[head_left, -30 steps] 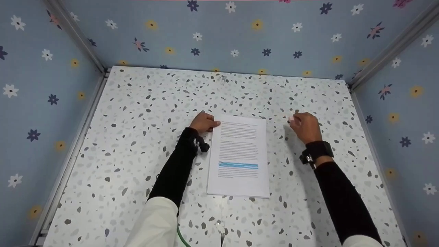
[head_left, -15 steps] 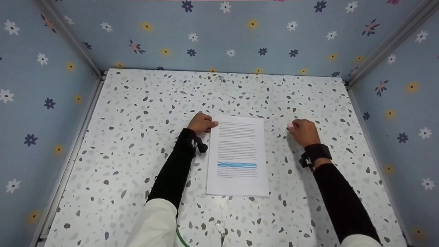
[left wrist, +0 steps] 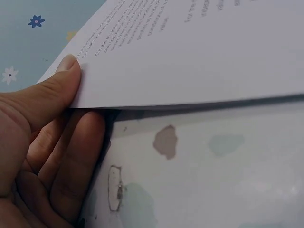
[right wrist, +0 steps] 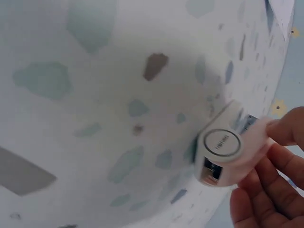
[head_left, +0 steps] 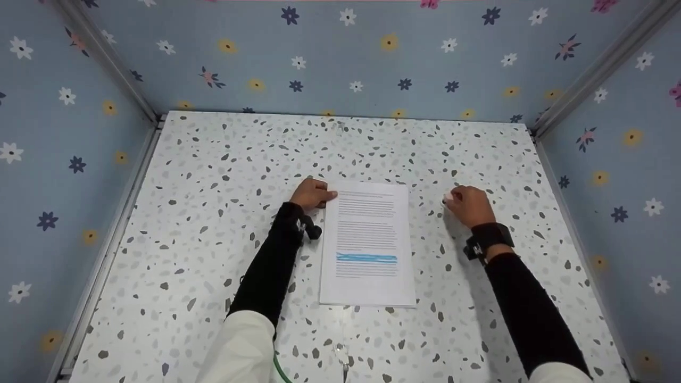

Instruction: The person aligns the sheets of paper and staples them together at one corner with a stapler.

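A stack of printed sheets (head_left: 367,290) lies on the speckled table, with a blue-marked band across its lower text. My left hand (head_left: 313,194) pinches its upper left corner; in the left wrist view the thumb (left wrist: 71,76) is on top and curled fingers are beneath the lifted edge. To the right of the stack, my right hand (head_left: 471,206) grips what looks like a small white and pink mini stapler (right wrist: 223,147), held between thumb and fingers. It is apart from the sheets, and the right fingers partly cover its pink end.
Flowered blue panels (head_left: 351,58) enclose the speckled table (head_left: 234,149) at the back and both sides. Near the front edge lies a small clear item (head_left: 341,351) with a dark cord. A green cable (head_left: 282,371) runs beside the left sleeve.
My right hand has come down slightly toward the table with the mini stapler. The left hand keeps its pinch on the sheets' corner. The head view has shifted a little.
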`<state>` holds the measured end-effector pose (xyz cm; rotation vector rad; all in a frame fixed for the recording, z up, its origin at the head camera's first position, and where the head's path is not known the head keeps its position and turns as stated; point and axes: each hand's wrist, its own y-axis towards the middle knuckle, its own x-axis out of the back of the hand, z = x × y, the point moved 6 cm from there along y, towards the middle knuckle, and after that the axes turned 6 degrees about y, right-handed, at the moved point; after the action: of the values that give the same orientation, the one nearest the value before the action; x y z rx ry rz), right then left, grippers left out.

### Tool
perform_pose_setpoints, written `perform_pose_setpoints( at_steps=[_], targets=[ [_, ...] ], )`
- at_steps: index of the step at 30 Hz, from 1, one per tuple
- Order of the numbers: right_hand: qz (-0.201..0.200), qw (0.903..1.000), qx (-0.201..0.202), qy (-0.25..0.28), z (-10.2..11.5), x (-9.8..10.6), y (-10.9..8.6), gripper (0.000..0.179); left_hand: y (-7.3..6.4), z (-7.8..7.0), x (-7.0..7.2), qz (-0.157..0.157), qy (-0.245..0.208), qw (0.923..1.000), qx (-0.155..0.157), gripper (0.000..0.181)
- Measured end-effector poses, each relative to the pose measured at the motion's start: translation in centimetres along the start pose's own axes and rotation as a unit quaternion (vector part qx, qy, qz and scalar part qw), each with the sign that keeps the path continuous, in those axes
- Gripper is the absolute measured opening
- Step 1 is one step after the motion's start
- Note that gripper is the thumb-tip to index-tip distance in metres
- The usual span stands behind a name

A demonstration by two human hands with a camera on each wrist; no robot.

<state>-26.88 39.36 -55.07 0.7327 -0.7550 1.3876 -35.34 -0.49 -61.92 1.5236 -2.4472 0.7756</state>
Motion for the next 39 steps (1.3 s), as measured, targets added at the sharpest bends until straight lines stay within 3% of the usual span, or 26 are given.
perform_pose_setpoints(
  at_steps=[5, 8, 10, 13, 15, 18, 20, 22, 25, 30, 34, 39],
  targets=[
    [-0.018, 0.9995, 0.021, 0.018, 1.1, 0.7, 0.0, 0.041, -0.1, 0.8, 0.2, 0.007, -0.024, 0.9997, 0.001, 0.021],
    [-0.042, 0.9966, 0.036, 0.061, 2.4, 1.2, -0.1, 0.040, -0.5, 1.1, 0.4, 0.008, -0.044, 0.9990, -0.001, 0.017],
    [-0.044, 0.9929, 0.028, 0.107, 3.2, 1.2, -0.2, 0.042, -0.9, 1.0, 0.5, 0.003, -0.057, 0.9983, -0.005, 0.015],
    [-0.007, 0.9833, -0.013, 0.181, 4.0, 0.0, -0.2, 0.052, -1.6, 0.7, 0.7, -0.007, -0.073, 0.9973, -0.010, 0.017],
    [0.040, 0.9699, -0.045, 0.236, 4.2, -1.6, -0.3, 0.063, -1.9, 0.3, 0.7, -0.011, -0.085, 0.9962, -0.015, 0.017],
    [0.115, 0.9384, -0.085, 0.315, 4.7, -4.3, -0.7, 0.069, -2.3, -0.3, 0.8, -0.007, -0.102, 0.9944, -0.024, 0.018],
    [0.150, 0.9171, -0.099, 0.356, 5.0, -5.8, -1.1, 0.063, -2.6, -0.6, 0.8, -0.004, -0.110, 0.9936, -0.027, 0.020],
    [0.166, 0.9058, -0.098, 0.378, 5.3, -6.9, -1.4, 0.051, -2.7, -0.9, 0.7, -0.002, -0.119, 0.9925, -0.028, 0.022],
    [0.157, 0.9021, -0.084, 0.393, 5.4, -7.7, -1.7, 0.035, -2.8, -1.1, 0.6, -0.004, -0.133, 0.9906, -0.033, 0.022],
    [0.123, 0.8963, -0.089, 0.417, 5.2, -7.9, -2.0, 0.027, -3.3, -1.1, 0.0, 0.010, -0.160, 0.9864, -0.038, 0.021],
    [0.116, 0.8960, -0.090, 0.419, 5.4, -7.7, -2.1, 0.028, -4.2, -0.3, -0.3, 0.028, -0.133, 0.9906, -0.015, 0.022],
    [0.116, 0.8990, -0.085, 0.414, 5.8, -7.6, -2.1, 0.030, -5.0, 0.4, -0.1, 0.025, -0.101, 0.9945, 0.011, 0.028]
  ],
)
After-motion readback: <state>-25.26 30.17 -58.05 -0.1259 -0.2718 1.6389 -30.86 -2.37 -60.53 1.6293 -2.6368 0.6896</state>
